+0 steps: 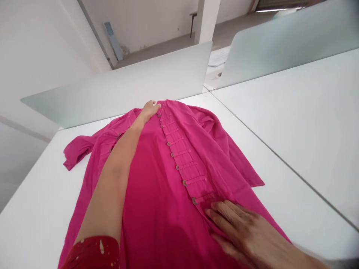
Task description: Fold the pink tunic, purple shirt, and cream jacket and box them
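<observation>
A bright pink button-up shirt (pixel 151 179) lies front up with its front open, the inside of the back showing between the two sides. Round brownish buttons and loops run down the right-hand front band (pixel 182 157). My left hand (pixel 151 109) reaches to the far end and pinches the top of that band near the collar. Lower down, my right hand (pixel 238 228) grips the same front edge, fingers on top of the cloth and thumb at its underside. My left forearm hides part of the left-hand front.
The shirt rests on a white table (pixel 303 123) with a seam running diagonally on the right. Frosted partitions (pixel 134 82) stand along the far edge. Papers (pixel 218 56) lie beyond the gap between them. A white pillar (pixel 207 22) rises farther back.
</observation>
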Action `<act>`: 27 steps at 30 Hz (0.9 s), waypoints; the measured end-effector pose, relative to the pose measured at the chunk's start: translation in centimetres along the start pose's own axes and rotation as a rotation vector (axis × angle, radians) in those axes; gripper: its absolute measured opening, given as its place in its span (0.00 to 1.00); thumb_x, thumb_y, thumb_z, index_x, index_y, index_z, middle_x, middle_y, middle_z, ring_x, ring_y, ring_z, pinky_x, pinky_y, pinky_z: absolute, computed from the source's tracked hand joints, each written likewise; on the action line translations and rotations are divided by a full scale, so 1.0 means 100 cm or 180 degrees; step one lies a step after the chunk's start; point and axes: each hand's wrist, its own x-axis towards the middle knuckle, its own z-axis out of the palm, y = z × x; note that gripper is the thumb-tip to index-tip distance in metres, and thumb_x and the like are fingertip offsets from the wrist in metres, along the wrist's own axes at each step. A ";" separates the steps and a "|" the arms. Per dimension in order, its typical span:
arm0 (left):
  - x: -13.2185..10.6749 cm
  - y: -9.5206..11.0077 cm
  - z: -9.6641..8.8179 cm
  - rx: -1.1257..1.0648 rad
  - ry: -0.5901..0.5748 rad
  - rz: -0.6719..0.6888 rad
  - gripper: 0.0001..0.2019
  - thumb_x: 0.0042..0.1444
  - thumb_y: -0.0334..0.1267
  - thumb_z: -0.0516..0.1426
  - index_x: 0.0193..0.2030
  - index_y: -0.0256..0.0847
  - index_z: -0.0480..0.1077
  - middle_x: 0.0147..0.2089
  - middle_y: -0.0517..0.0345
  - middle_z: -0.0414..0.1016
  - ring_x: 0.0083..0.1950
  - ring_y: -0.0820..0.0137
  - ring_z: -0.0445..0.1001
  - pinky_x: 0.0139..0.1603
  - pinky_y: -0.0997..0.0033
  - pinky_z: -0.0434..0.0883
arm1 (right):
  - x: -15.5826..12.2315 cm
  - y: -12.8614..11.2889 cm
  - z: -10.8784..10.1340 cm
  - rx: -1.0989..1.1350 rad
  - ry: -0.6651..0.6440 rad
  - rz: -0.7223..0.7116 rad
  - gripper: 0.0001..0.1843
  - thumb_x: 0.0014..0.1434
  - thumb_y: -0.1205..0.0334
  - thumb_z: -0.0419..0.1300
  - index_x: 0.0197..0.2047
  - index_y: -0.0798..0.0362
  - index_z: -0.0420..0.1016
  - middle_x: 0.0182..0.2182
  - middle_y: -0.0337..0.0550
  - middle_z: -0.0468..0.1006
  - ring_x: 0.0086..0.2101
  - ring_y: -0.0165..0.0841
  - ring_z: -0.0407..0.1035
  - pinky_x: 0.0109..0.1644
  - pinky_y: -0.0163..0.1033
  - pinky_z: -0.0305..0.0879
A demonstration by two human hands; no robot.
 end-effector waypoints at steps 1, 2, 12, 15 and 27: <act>-0.009 0.003 -0.009 0.0092 0.0031 -0.0031 0.23 0.61 0.42 0.59 0.60 0.32 0.72 0.61 0.36 0.76 0.58 0.58 0.76 0.59 0.62 0.70 | 0.001 -0.001 0.002 -0.0022 0.0032 -0.0033 0.12 0.69 0.66 0.55 0.48 0.52 0.80 0.43 0.50 0.83 0.39 0.42 0.79 0.39 0.46 0.80; -0.018 0.006 -0.019 0.0174 0.0050 -0.0038 0.23 0.61 0.42 0.59 0.60 0.32 0.73 0.62 0.36 0.75 0.59 0.58 0.75 0.60 0.63 0.70 | 0.002 -0.002 0.004 -0.0014 0.0050 -0.0066 0.12 0.69 0.67 0.54 0.46 0.52 0.79 0.42 0.50 0.82 0.38 0.40 0.78 0.37 0.45 0.78; -0.166 -0.018 -0.150 0.0820 -0.0163 0.0159 0.11 0.58 0.43 0.59 0.42 0.42 0.80 0.49 0.50 0.83 0.52 0.58 0.79 0.51 0.66 0.74 | 0.008 0.001 0.005 0.0253 0.0068 -0.0051 0.12 0.70 0.69 0.50 0.37 0.51 0.71 0.30 0.41 0.75 0.28 0.34 0.73 0.29 0.40 0.63; -0.217 -0.027 -0.176 0.1108 -0.0162 -0.0223 0.15 0.60 0.46 0.59 0.49 0.45 0.81 0.55 0.51 0.83 0.51 0.55 0.80 0.55 0.61 0.74 | 0.012 -0.001 0.000 0.0117 0.0074 -0.0045 0.09 0.68 0.70 0.50 0.37 0.51 0.68 0.28 0.39 0.74 0.24 0.32 0.71 0.26 0.40 0.55; -0.308 -0.056 -0.191 0.1575 -0.0324 -0.0176 0.26 0.62 0.55 0.54 0.61 0.45 0.76 0.62 0.50 0.79 0.55 0.54 0.79 0.58 0.55 0.75 | 0.022 -0.037 0.011 -0.0878 -0.0555 -0.0394 0.14 0.66 0.74 0.51 0.37 0.50 0.74 0.28 0.44 0.76 0.21 0.33 0.66 0.21 0.43 0.50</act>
